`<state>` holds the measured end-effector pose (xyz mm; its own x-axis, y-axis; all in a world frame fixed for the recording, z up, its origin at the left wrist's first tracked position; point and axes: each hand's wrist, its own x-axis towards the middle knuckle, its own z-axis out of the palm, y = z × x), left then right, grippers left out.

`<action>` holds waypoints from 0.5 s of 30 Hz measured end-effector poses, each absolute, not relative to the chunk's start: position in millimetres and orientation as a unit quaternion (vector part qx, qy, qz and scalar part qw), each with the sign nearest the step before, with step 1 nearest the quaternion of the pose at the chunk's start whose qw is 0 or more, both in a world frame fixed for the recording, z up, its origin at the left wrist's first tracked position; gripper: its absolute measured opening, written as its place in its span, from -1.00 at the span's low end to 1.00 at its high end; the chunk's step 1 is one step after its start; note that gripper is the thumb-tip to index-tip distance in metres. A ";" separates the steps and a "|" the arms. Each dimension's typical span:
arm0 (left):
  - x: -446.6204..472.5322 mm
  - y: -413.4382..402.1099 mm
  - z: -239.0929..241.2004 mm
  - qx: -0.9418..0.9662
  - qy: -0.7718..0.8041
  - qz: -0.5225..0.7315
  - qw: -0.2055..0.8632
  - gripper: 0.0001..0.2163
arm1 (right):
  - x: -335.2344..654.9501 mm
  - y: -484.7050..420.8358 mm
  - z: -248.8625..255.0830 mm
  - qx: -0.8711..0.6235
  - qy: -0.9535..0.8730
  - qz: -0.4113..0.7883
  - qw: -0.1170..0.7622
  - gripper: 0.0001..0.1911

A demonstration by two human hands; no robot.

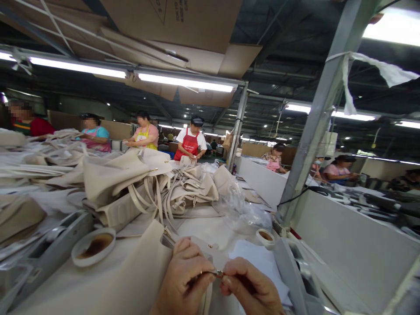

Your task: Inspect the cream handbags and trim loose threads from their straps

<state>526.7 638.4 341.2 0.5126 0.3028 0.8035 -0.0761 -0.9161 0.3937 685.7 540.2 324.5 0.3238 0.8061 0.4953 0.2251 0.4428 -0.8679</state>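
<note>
Low in the head view, my left hand [183,278] and my right hand [251,284] meet fingertip to fingertip, both closed in a pinch. Between them is a small shiny metal fitting [218,273]; its exact kind is too small to tell. A narrow cream strip runs down below my left fingers. Beside and behind my left hand lies a large cream bag [124,267] with a gold-coloured metal part [169,236] at its upper edge. The palms and the inner fingers of both hands are hidden.
A white dish of brown liquid [93,247] sits left, a smaller cup of brown liquid [265,237] right, near white paper [260,264]. Cream bags and straps [183,192] are heaped ahead beside clear plastic [244,210]. A metal post [315,122] rises right. Several people work beyond.
</note>
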 end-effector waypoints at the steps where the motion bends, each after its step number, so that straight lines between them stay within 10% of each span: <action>1: 526.4 638.4 341.8 0.849 0.063 0.486 0.197 -0.80 | 689.2 540.2 327.3 -0.481 -0.554 0.226 0.642 -0.79; 15: 533.9 635.8 337.9 0.843 0.068 0.512 0.150 -0.81 | 689.7 545.7 323.8 -0.561 -0.645 -0.016 0.518 -0.75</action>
<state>533.9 635.8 337.9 0.4666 0.2679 0.8429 -0.0393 -0.9458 0.3224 689.7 545.7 323.8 0.1668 0.7075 0.6867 0.7400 0.3704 -0.5614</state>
